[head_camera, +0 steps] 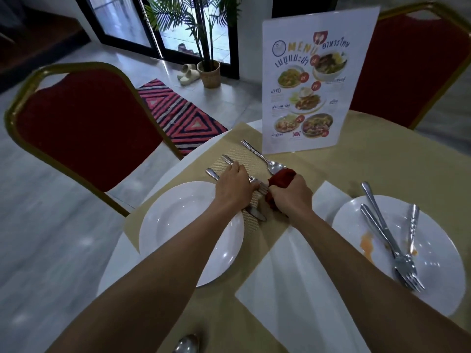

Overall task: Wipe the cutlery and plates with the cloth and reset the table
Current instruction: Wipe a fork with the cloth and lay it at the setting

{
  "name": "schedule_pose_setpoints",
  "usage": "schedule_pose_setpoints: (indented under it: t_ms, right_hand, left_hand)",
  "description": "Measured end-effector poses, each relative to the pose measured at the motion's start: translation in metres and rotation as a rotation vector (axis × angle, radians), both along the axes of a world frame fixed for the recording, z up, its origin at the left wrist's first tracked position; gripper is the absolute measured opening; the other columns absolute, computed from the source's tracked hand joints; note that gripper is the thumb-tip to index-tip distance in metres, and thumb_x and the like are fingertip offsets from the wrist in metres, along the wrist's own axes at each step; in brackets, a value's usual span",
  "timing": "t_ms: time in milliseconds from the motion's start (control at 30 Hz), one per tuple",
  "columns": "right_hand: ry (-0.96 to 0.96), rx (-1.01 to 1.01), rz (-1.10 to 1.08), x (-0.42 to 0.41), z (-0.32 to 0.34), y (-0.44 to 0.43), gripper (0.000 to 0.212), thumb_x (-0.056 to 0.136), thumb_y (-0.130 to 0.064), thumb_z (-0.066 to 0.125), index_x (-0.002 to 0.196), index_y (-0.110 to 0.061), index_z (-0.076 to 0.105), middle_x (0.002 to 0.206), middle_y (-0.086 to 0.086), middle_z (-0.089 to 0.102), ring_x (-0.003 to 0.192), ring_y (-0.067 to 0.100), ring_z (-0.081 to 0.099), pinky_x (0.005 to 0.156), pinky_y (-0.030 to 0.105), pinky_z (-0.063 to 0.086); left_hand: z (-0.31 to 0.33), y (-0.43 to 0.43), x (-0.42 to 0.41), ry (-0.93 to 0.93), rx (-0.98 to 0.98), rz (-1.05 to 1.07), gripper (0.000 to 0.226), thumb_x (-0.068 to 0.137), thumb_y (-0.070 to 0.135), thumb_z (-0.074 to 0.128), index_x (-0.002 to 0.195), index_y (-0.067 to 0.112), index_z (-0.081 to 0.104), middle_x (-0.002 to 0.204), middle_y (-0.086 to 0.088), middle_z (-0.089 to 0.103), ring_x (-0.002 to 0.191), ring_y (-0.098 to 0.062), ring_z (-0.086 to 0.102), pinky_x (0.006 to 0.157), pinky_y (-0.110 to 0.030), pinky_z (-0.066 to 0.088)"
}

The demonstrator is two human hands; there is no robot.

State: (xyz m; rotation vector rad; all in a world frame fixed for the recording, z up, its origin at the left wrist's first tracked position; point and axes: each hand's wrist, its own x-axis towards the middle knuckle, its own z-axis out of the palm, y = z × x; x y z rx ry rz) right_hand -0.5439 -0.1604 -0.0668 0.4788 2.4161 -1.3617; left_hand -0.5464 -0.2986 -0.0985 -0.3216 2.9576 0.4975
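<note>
Seemingly mid-reset, in the head view: the left hand (235, 186) lies over the fork (262, 186) on the placemat (254, 165), pinching or merely pressing I cannot tell; the right hand (290, 197) grips the red cloth (283, 177) just beside the tines. Best to square the fork with knife (256, 214) and spoon (265, 159). Room is tight: clean plate (178, 225) left, menu stand (316, 85) beyond, worktop (369, 154) edge near; the soiled plate (433, 263) waits right
</note>
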Motion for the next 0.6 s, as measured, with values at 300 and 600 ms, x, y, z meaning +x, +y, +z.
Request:
schedule_pose_setpoints:
  t_ms: [300, 600]
  right_hand:
    - [0.027, -0.061, -0.100, 0.004, 0.002, 0.025, 0.061, 0.084, -0.022, 0.073, 0.140, -0.015, 0.048, 0.118, 0.005, 0.062, 0.104, 0.023, 0.060, 0.081, 0.035, 0.055]
    - [0.066, -0.230, -0.162, 0.018, 0.028, 0.058, 0.037, 0.076, -0.028, 0.072, 0.112, -0.023, 0.063, 0.088, 0.001, 0.073, 0.079, 0.020, 0.071, 0.059, 0.029, 0.050]
  left_hand:
    - [-0.002, 0.003, -0.001, 0.025, 0.016, 0.042, 0.065, 0.097, 0.046, 0.057, 0.142, -0.001, 0.046, 0.159, -0.017, 0.033, 0.147, -0.031, 0.031, 0.117, -0.042, 0.031]
    - [0.031, 0.014, 0.001, 0.047, 0.104, 0.046, 0.048, 0.095, 0.043, 0.062, 0.120, 0.003, 0.055, 0.139, -0.017, 0.049, 0.125, -0.036, 0.048, 0.099, -0.042, 0.044]
